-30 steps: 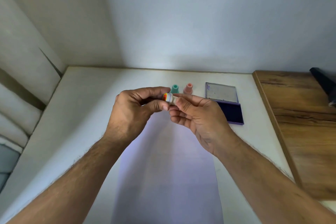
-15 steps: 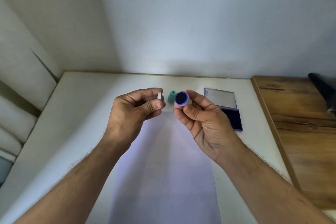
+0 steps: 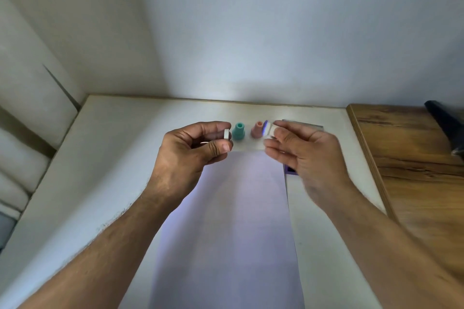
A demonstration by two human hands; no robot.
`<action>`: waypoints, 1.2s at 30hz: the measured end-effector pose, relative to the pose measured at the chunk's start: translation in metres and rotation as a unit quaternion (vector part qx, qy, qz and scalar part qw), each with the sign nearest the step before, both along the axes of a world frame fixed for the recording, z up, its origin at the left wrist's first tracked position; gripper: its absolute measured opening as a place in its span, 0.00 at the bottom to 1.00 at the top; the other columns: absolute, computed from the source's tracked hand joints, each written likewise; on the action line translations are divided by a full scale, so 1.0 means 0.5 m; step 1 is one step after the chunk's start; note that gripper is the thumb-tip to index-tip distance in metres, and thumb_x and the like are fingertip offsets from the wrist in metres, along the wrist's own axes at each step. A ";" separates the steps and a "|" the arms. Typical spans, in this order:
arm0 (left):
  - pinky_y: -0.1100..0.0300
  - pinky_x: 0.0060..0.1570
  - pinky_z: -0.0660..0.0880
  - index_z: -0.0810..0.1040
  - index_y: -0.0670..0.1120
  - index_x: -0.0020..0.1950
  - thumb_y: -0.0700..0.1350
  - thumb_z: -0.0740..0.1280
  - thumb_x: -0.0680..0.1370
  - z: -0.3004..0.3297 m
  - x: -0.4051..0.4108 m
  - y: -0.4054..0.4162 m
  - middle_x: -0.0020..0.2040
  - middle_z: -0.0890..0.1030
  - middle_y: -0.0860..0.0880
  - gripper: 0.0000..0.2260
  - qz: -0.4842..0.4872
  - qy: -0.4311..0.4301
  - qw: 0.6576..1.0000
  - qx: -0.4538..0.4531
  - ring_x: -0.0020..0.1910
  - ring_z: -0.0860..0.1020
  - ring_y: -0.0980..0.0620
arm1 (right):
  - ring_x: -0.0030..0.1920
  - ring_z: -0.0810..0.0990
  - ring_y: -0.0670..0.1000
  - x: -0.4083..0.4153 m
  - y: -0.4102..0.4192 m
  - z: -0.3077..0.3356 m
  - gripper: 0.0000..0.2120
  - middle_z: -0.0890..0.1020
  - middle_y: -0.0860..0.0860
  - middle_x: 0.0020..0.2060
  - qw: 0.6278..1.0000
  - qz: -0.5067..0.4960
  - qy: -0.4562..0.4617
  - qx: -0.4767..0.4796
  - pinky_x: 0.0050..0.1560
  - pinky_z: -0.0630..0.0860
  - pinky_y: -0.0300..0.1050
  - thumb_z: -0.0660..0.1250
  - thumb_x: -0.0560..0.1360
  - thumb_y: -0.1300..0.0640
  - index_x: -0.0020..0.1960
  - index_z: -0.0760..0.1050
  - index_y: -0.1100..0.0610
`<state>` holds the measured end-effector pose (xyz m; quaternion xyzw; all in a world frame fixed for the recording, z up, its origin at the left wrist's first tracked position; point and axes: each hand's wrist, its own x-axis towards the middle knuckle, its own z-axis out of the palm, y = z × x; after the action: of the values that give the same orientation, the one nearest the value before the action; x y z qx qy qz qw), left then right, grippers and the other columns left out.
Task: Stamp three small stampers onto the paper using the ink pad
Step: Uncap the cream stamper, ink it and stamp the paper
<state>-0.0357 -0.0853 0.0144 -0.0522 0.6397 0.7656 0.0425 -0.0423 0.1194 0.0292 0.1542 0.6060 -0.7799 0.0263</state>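
On the white tabletop point(image 3: 105, 158) a sheet of paper point(image 3: 226, 233) lies between the forearms. Beyond it stand a teal stamper point(image 3: 238, 131) and a pink stamper point(image 3: 256, 130), just beside each other. The left hand point(image 3: 190, 153) pinches a small white cap point(image 3: 227, 134). The right hand point(image 3: 308, 155) grips a blurred stamper point(image 3: 268, 131) and covers most of the ink pad point(image 3: 291, 170). Half a second ago the hands were closer together; the right has swung toward the pad, uncovering the pink stamper.
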 end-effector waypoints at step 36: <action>0.60 0.47 0.81 0.86 0.49 0.52 0.36 0.75 0.72 -0.004 0.004 0.000 0.49 0.86 0.46 0.12 -0.016 -0.031 0.997 -0.064 0.48 0.85 0.46 | 0.48 0.80 0.61 -0.010 0.047 -0.028 0.08 0.82 0.62 0.50 0.766 0.087 -0.063 0.633 0.44 0.73 0.44 0.64 0.78 0.64 0.53 0.80 0.66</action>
<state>-0.0337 -0.0855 0.0124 -0.0687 0.6865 0.7204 0.0709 -0.0475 0.1426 0.0153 0.1313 0.9702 -0.2019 0.0284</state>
